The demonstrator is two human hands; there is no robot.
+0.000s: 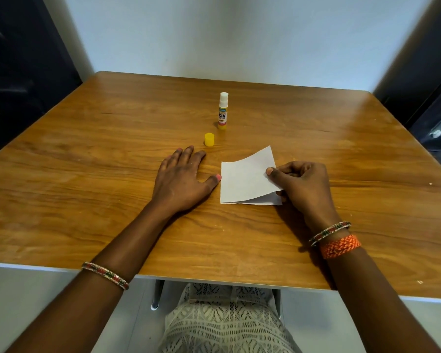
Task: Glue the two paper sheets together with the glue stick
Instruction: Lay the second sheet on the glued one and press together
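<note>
Wooden desk (87, 161), seen from the head camera, person seated at its near edge. Two white paper sheets: the lower sheet (267, 198) lies flat on the desk, the upper sheet (245, 177) sits on top of it with its right side lifted and curled up, left edges lined up together. Right hand (303, 186) is at the right edge of the sheets; its grip is closed on the upper sheet, thumb on top and fingers under the raised corner. The lower sheet only shows as a thin wedge below the lifted one, near the right hand.

Left hand (181, 179) lies flat on the desk just left of the sheets, palm down, fingers spread, grip open and holding nothing. Its thumb tip touches or nearly touches the left edge of the sheets; cannot tell which.

Glue stick (223, 112) stands upright on the desk beyond the sheets, well apart from them, uncapped, white glue end exposed on top, yellow base, printed label. Yellow cap (209, 139) sits on the desk between the glue stick and the left hand, just beyond the fingertips, slightly left of the stick.

Beaded bangle (105, 275) on the left forearm. Another bangle (330, 231) and an orange woven band (340, 247) on the right wrist. Pale wall behind the desk.
</note>
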